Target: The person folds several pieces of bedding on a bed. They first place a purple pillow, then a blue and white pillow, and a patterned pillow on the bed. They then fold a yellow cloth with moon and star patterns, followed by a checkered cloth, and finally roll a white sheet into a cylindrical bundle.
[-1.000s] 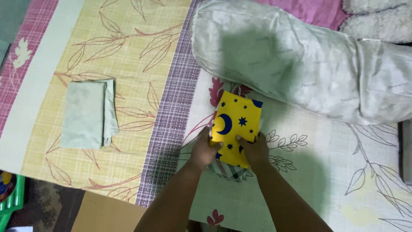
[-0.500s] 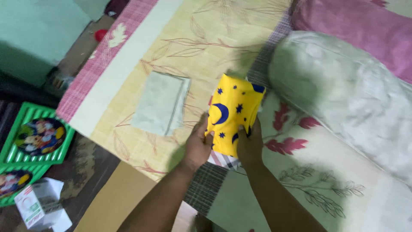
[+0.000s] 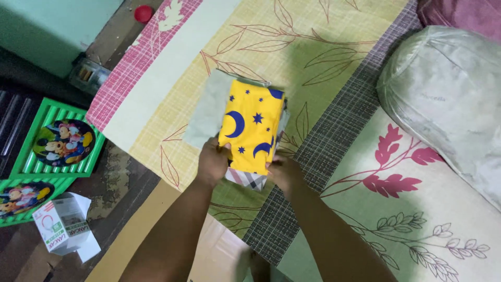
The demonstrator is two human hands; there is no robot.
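the yellow cloth (image 3: 250, 130) lies folded over the pale green cloth (image 3: 206, 109) on the bedsheet (image 3: 334, 31), long axis running away from the person. left hand (image 3: 213, 162) and right hand (image 3: 284, 171) pinch its near corners, equally close; a checked cloth (image 3: 246, 178) peeks out beneath.

Bed: a patchwork sheet (image 3: 334, 31) with leaf prints in yellow, pink check, grey check and pale green is spread across the centre.
Bolster: a silvery-grey bolster (image 3: 449, 99) is seen at 2 o'clock.
Floor: dark flooring (image 3: 112, 188) is seen at 8 o'clock.
Trays: green cartoon-printed trays (image 3: 55, 143) are laid at 9 o'clock.
Box: a small white carton (image 3: 65, 230) is seen at 8 o'clock.
Furniture: a pale green cabinet (image 3: 47, 26) is seen at 10 o'clock.
Light: dim, with soft shadows.
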